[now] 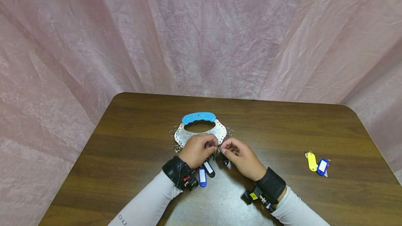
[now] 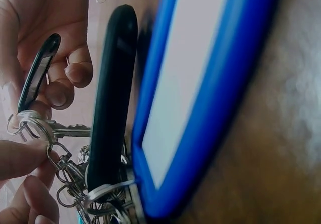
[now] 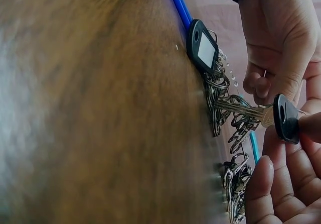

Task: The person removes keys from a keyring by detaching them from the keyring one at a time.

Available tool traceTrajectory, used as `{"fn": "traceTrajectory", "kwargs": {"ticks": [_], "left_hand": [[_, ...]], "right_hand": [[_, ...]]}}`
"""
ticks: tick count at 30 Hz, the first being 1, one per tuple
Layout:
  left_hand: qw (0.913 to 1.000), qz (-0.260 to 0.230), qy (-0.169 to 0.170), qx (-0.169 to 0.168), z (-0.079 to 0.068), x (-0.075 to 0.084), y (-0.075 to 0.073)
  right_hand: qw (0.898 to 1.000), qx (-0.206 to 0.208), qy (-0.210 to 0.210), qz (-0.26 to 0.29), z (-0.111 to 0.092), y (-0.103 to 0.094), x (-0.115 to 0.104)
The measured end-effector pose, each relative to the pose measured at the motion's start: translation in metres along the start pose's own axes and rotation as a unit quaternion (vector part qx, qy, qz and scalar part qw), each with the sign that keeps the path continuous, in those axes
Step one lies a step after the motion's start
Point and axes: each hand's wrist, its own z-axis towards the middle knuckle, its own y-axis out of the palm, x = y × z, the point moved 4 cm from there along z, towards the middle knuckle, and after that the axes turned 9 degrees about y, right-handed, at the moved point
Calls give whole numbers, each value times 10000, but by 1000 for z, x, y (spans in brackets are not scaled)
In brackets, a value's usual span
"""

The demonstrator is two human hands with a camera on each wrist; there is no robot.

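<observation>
Key holder [image 1: 189, 136], a silver plate backed by a pink curtain [image 1: 220, 37], lies on a brown table [image 1: 141, 125], its blue handle [image 1: 199, 116] on the far side. Over the holder's near edge, the left hand [image 1: 198, 149] pinches a small metal clasp [image 2: 51, 156] between thumb and fingertips. Just right of the holder, the right hand [image 1: 243, 156] is closed too, its thumb and fingers gripping a black tag [image 1: 225, 160] by its ring end. On the holder's near side lie a blue tag [image 1: 202, 178] and another black tag [image 1: 208, 169], side by side; well to its right rest a yellow tag [image 1: 312, 161] and a second blue tag [image 1: 322, 166]. Beside the holder's near right edge, a silver key [image 2: 72, 130] shares the gripped tag's split ring [image 2: 44, 126].
</observation>
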Motion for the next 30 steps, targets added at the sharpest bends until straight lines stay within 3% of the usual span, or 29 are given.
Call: {"fn": "traceTrajectory", "kwargs": {"ticks": [9,30], "left_hand": [[9999,-87,-4,89,0,-1,0],[9999,-64,77,-127,2,2,1]], "right_hand": [[9999,61,81,1,0,-1,0],[9994,188,268,-135,1,-2,2]]}}
